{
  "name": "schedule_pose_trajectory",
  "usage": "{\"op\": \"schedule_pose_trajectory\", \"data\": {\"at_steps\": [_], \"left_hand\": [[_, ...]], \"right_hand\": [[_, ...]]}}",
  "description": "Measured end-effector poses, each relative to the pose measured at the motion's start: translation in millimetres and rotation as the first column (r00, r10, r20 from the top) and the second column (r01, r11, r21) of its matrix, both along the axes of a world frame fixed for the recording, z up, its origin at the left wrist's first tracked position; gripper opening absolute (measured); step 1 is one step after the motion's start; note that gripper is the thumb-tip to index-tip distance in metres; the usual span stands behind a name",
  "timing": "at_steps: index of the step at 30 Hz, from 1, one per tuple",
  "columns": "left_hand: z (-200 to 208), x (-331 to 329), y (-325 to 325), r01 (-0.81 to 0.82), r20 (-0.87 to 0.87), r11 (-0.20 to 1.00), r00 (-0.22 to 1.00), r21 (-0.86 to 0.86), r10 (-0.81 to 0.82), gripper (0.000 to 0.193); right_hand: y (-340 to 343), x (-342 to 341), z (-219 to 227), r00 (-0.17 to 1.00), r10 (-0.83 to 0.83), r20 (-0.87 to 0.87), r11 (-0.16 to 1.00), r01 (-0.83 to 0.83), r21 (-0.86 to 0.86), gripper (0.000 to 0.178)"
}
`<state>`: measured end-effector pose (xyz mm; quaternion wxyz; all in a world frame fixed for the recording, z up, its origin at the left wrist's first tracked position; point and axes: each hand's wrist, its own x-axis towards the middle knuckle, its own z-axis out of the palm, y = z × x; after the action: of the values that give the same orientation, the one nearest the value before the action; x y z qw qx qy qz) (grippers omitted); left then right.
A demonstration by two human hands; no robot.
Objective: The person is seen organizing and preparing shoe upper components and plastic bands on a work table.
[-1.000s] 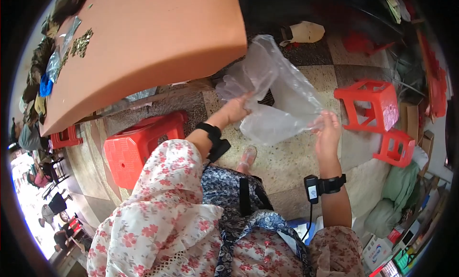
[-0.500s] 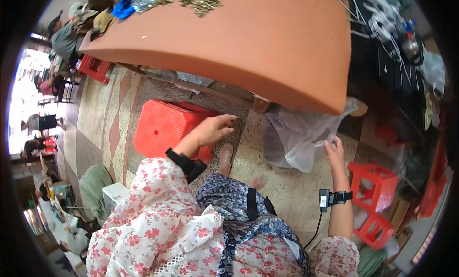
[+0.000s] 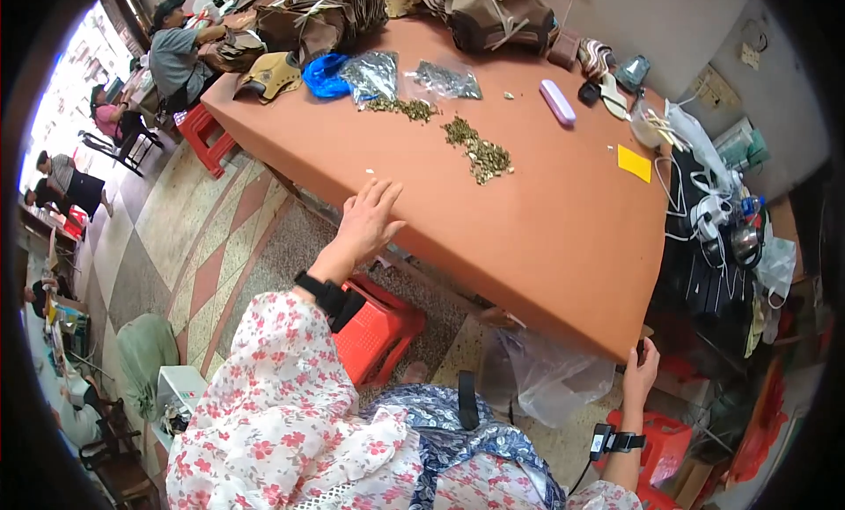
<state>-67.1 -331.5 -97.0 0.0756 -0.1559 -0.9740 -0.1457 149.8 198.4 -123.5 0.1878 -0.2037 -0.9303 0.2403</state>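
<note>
My left hand [image 3: 370, 218] is over the front edge of the table with the brown-orange cover [image 3: 563, 237], fingers stretched out and holding nothing. At the table's right front corner is my right hand [image 3: 641, 374], fingers loosely bent and thumb apart, with nothing visible in it. A clear plastic bag [image 3: 554, 378] hangs below the edge, left of that hand. Small brass-coloured metal pieces [image 3: 488, 161] lie in loose piles on the tabletop. Behind them are clear bags of dark small parts [image 3: 372, 76] and a blue plastic bag [image 3: 325, 76].
Stacked brown leather pieces [image 3: 497, 22] line the far side. A purple case [image 3: 557, 102] and a yellow card [image 3: 634, 163] lie to the right. Red stools stand below my left arm [image 3: 374, 334] and beside my right wrist [image 3: 664, 444]. People sit at far left.
The view has tilted up, showing more of the tabletop. My left hand has gone from above the red stool to the table edge; my right hand has left the clear bag for the table corner.
</note>
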Motion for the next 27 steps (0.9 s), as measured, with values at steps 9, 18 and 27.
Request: {"op": "schedule_pose_trajectory", "data": {"at_steps": [9,18,27], "left_hand": [[-31,-80,1,0.001,0.424,0.98,0.902,-0.197,0.085,0.109],[-19,-85,-4,-0.015,0.507,0.982,0.855,-0.188,0.11,0.116],[-20,-87,-3,0.009,0.577,0.981,0.81,-0.195,0.107,0.117]], "right_hand": [[-55,-71,-2,0.896,0.279,0.345,0.873,-0.386,0.298,0.056],[-55,-73,-16,0.87,0.298,0.394,0.831,-0.439,0.341,0.063],[-56,-71,-17,0.886,0.273,0.375,0.85,-0.404,0.337,0.06]]}}
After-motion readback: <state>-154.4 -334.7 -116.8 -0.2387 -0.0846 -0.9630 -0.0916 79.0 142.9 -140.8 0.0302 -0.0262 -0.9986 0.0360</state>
